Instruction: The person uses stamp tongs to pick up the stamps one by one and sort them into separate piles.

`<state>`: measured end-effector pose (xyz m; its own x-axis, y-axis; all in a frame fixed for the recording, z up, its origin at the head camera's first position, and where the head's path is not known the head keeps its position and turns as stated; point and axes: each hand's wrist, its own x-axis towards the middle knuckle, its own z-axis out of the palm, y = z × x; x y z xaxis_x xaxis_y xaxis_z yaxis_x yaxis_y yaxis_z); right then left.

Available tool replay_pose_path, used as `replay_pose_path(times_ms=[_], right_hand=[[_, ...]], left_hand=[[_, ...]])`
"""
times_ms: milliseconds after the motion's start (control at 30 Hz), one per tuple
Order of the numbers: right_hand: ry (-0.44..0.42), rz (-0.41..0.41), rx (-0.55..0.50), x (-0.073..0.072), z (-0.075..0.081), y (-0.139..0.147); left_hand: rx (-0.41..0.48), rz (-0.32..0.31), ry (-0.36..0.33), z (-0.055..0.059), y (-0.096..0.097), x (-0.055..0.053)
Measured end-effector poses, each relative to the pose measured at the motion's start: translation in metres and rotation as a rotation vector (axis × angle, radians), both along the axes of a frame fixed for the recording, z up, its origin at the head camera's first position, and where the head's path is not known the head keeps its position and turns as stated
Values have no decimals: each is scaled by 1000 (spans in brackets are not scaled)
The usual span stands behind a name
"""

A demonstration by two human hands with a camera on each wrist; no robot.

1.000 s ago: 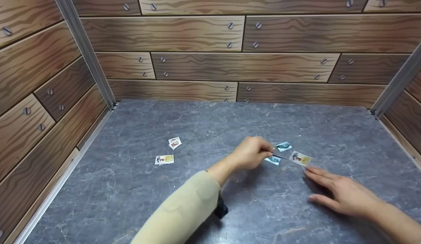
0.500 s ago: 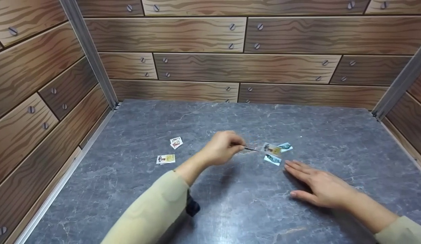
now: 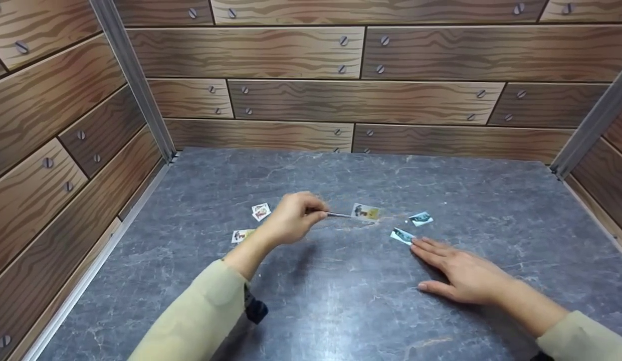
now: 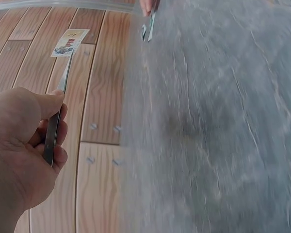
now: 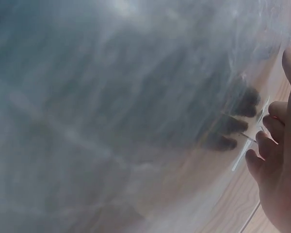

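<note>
My left hand (image 3: pixel 293 218) grips a pair of metal tweezers (image 3: pixel 338 214) above the middle of the table. Their tips pinch a pale yellow postage stamp (image 3: pixel 366 212) with a small figure on it; the left wrist view also shows this stamp (image 4: pixel 70 42) at the end of the tweezers (image 4: pixel 52 131). To the right, my right hand (image 3: pixel 466 273) lies palm down with fingers straight, its fingertips at the corner of a blue-green stamp (image 3: pixel 402 235). Just beyond lies a second blue-green stamp (image 3: pixel 421 218).
On the left of the grey marbled table (image 3: pixel 341 301) lie overlapping white stamps with red figures (image 3: pixel 260 211). Nearer is a yellow and white stamp (image 3: pixel 239 235), partly hidden by my left arm. Wood-patterned walls (image 3: pixel 290 98) with metal corner posts enclose the table.
My left hand has carried the tweezers and yellow stamp leftward, away from the blue-green stamps. My right hand has slid left to the nearer blue-green stamp.
</note>
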<state>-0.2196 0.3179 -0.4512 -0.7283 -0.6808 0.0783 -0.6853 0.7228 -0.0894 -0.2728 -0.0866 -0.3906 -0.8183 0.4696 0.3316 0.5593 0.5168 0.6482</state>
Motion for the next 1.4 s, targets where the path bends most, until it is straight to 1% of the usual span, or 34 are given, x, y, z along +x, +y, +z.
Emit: replay_pose_path(times_ms=[200, 300, 400, 533, 633, 800, 1033, 1167, 1400], right_hand=[[-24, -9, -2, 0, 0, -1], [-29, -9, -13, 0, 0, -2], [-19, 2, -17, 0, 0, -4], [2, 12, -28, -1, -2, -5], [1, 6, -30, 0, -2, -4], [2, 11, -34, 1, -3, -4], [7, 11, -44, 2, -3, -3], [-3, 9, -44, 2, -3, -3], [-16, 0, -44, 0, -4, -3]], left_hand=[[28, 44, 3, -1, -22, 2], [44, 64, 18, -3, -36, 4], [54, 80, 50, -5, -52, 7], [42, 102, 73, -7, -74, 10], [31, 121, 64, -9, -89, 13], [23, 153, 28, -13, -111, 19], [-3, 207, -30, -19, -138, 26], [-23, 237, -43, -22, -153, 30], [-15, 270, -51, -30, -179, 32]])
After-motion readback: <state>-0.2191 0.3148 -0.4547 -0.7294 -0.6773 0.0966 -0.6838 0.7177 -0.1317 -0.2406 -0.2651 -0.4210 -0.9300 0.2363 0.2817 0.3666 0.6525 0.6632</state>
